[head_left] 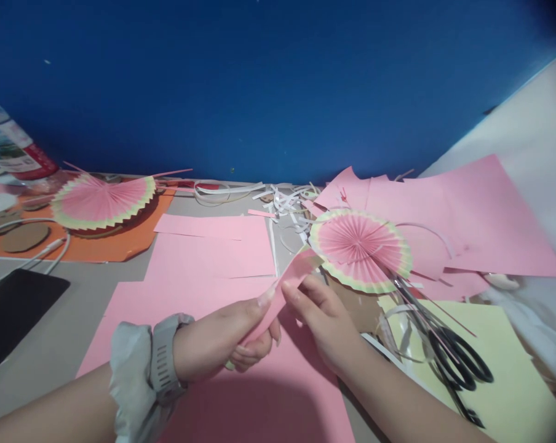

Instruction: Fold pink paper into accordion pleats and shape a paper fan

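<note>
the left hand [229, 332] and right hand [326, 323] both pinched a pink, green-tipped paper strip [297, 267] above flat pink sheets [167, 301]; aligned edges and firm, even finger pressure would probably have kept any folds crisp.

Folded paper strip [302, 267] was partly covered by left hand [227, 332] and right hand [331, 320]; layer count couldn't be told. Pink sheet [254, 409] underneath was hidden in part, cut off at bottom edge. Bottle [17, 147] and black device [22, 314] were cut by left edge; bottle's lettering was too blurred to be read. Scissors' [460, 354] tips couldn't be made out against paper fan [347, 231]. White scraps [285, 200] were too tangled to be counted.
</note>
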Available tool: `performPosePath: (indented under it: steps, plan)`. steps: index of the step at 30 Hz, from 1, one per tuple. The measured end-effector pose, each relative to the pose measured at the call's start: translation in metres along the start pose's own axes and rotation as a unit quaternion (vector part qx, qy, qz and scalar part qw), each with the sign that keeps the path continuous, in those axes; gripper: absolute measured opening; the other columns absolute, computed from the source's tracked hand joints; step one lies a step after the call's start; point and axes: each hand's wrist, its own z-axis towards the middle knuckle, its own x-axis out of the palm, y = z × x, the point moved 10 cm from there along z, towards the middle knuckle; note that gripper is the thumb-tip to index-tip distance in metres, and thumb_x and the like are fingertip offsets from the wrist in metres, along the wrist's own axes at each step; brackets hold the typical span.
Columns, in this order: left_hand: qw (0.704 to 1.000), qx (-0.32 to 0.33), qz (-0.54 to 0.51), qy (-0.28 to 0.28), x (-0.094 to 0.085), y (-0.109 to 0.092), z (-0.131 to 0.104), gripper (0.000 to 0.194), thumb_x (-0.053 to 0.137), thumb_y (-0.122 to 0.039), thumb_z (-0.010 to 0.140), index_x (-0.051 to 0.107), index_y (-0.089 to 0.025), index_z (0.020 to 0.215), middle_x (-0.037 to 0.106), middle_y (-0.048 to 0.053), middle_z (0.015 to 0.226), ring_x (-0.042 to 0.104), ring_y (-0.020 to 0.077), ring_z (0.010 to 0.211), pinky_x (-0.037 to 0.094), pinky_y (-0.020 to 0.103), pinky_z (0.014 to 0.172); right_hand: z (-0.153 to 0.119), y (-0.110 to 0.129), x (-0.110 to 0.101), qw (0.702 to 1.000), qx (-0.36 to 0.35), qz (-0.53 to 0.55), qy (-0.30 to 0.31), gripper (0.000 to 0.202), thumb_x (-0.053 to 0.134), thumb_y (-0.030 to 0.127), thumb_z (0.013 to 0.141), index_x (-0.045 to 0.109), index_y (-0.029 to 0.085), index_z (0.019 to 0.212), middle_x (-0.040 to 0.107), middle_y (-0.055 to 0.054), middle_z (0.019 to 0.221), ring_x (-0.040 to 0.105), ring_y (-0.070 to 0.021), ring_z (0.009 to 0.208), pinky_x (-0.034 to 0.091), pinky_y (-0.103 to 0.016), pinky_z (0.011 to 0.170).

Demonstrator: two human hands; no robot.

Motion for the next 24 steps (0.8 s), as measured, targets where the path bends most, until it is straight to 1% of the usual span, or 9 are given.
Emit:
performPosePath:
  steps: [2,5,7,10,12,16,20,24]
  plan:
    - [1.000,0.005,0.016,-0.004,0.000,-0.001,0.000,0.058,0.015,-0.063,0.088,0.037,-0.018,0.058,0.025,-0.008,0.045,0.018,0.0071,0.041,0.018,0.024,0.043,0.001,-0.005,-0.009,0.999,0.005,0.007,-0.039,0.028,0.063,0.038,0.079,0.050,0.019,0.062,0.036,0.008,0.050,0.031,-0.0074,0.046,0.028,-0.022,0.045]
    - [1.000,-0.016,0.010,-0.001,0.000,0.001,0.000,0.056,0.018,-0.062,0.088,0.037,-0.018,0.059,0.025,-0.009,0.044,0.016,0.0061,0.039,0.016,0.023,0.041,0.003,-0.013,-0.012,0.997,0.022,0.057,-0.048,0.017,0.063,0.038,0.079,0.058,0.021,0.080,0.034,0.009,0.052,0.026,-0.0067,0.046,0.024,-0.021,0.044]
    - [1.000,-0.029,0.004,-0.003,0.000,0.003,0.001,0.054,0.020,-0.060,0.089,0.038,-0.018,0.060,0.025,-0.009,0.044,0.015,0.0059,0.038,0.015,0.022,0.040,0.004,-0.015,-0.012,0.993,0.022,0.108,-0.048,0.014,0.062,0.036,0.081,0.058,0.023,0.087,0.033,0.009,0.054,0.023,-0.0063,0.047,0.023,-0.020,0.045]
    - [0.999,-0.036,-0.004,0.001,-0.001,0.005,0.003,0.053,0.024,-0.060,0.088,0.039,-0.018,0.061,0.027,-0.009,0.043,0.016,0.0053,0.037,0.015,0.021,0.038,0.005,-0.012,-0.009,0.984,0.008,0.173,-0.030,0.012,0.057,0.034,0.085,0.055,0.023,0.081,0.026,0.009,0.054,0.019,-0.0064,0.047,0.020,-0.020,0.045]
    - [0.999,-0.039,-0.009,0.005,-0.001,0.007,0.004,0.052,0.026,-0.061,0.087,0.040,-0.018,0.062,0.028,-0.009,0.042,0.017,0.0049,0.036,0.015,0.020,0.036,0.006,-0.010,-0.009,0.983,-0.002,0.184,-0.029,0.014,0.055,0.033,0.087,0.054,0.022,0.079,0.024,0.009,0.053,0.018,-0.0065,0.048,0.019,-0.021,0.045]
    - [0.999,-0.037,-0.008,0.010,0.000,0.009,0.006,0.050,0.023,-0.059,0.089,0.041,-0.018,0.067,0.028,-0.010,0.042,0.017,0.0047,0.034,0.016,0.018,0.034,0.006,-0.009,-0.015,0.983,-0.010,0.175,-0.053,0.011,0.056,0.031,0.087,0.055,0.022,0.081,0.027,0.009,0.053,0.020,-0.0056,0.047,0.020,-0.020,0.045]
    - [0.999,-0.029,0.009,-0.011,-0.002,0.007,0.005,0.044,0.024,-0.053,0.092,0.043,-0.018,0.073,0.027,-0.010,0.043,0.018,0.0050,0.036,0.019,0.017,0.036,0.006,-0.010,-0.018,0.979,-0.009,0.194,-0.063,0.008,0.056,0.031,0.086,0.056,0.023,0.085,0.027,0.010,0.052,0.020,-0.0051,0.045,0.019,-0.019,0.044]
    - [1.000,-0.029,0.009,-0.008,-0.001,0.006,0.003,0.041,0.024,-0.052,0.092,0.043,-0.019,0.078,0.029,-0.010,0.045,0.018,0.0052,0.036,0.018,0.017,0.035,0.006,-0.014,-0.019,0.976,0.001,0.205,-0.072,0.009,0.058,0.032,0.085,0.056,0.023,0.084,0.030,0.009,0.053,0.022,-0.0046,0.046,0.021,-0.017,0.044]
